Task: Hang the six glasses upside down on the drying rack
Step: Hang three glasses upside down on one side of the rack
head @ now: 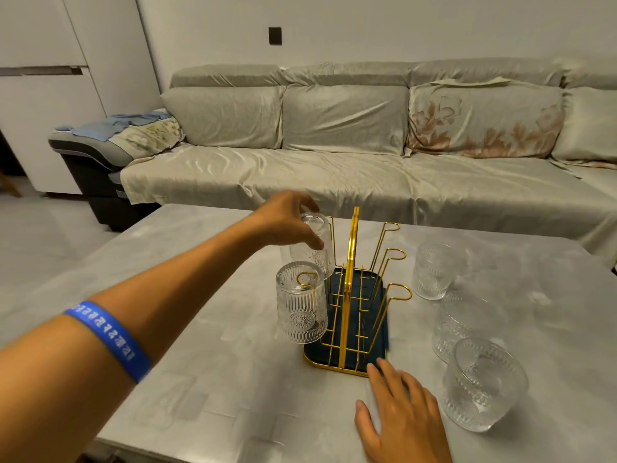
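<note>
Resting flat near the camera, the right hand (404, 416) lies palm down on the counter (207, 379) with fingers spread and nothing in it, its fingertips just touching the near corner of the drying rack's dark blue tray (375, 332). Behind the counter, a long sofa (334, 155) draped in pale sheets fills the background, with a folded blue cloth (123, 123) on its left armrest and a dark wall plate (274, 36) above it.

At the centre of the counter stands the drying rack (350, 289), a gold wire frame with a tall loop handle and angled prongs on both sides. The left hand (287, 222), its forearm wearing a blue wristband (110, 339), reaches across from the left and grips the base of an upturned glass (312, 245) over a far left prong. Just nearer on the same side, a second upturned glass (300, 302) already hangs on its prong, the gold loop showing through its base. The three right-hand prongs are bare.

Three more glasses stand upright to the right of the rack, well apart from the left hand: a far glass (434, 270), a middle glass (462, 324) and a near glass (484, 384) just beside the right hand. No sixth glass shows.
</note>
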`<state>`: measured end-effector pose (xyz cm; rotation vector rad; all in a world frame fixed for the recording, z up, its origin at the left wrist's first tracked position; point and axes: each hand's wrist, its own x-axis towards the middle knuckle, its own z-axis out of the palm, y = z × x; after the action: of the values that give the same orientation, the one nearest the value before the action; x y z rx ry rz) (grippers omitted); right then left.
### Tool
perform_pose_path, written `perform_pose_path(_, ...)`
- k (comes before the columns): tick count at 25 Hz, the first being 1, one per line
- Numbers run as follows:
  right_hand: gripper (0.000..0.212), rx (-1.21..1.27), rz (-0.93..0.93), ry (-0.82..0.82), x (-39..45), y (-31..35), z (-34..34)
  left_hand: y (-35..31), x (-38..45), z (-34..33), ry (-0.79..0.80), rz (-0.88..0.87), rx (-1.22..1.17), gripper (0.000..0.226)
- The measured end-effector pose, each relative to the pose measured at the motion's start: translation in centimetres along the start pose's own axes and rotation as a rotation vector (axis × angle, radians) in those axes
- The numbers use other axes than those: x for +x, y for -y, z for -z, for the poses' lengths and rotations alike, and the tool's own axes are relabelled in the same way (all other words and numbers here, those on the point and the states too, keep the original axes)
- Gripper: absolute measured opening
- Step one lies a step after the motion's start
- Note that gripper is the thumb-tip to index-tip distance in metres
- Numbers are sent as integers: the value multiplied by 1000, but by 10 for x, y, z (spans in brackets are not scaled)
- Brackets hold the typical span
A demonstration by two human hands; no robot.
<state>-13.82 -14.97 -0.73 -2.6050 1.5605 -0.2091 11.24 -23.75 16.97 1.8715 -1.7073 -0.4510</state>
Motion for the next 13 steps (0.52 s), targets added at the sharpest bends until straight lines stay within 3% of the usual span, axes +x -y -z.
perform_pose_path(3, 60, -16, -12, -60, -3, -2, -5, -2, 3, -10, 32, 26, 77, 71)
perform_pose_path(8, 63, -3, -24, 29, 1, 0, -2, -2, 8, -16, 72, 98, 102, 74)
perform_pose_path(10, 64, 32, -10, -13, 0, 1, -2, -4, 9, -19, 89, 111, 120, 74)
perform_pose_path(13, 57, -11, 8, 25, -3, -2, 0, -6, 10, -22, 105, 110, 133, 74)
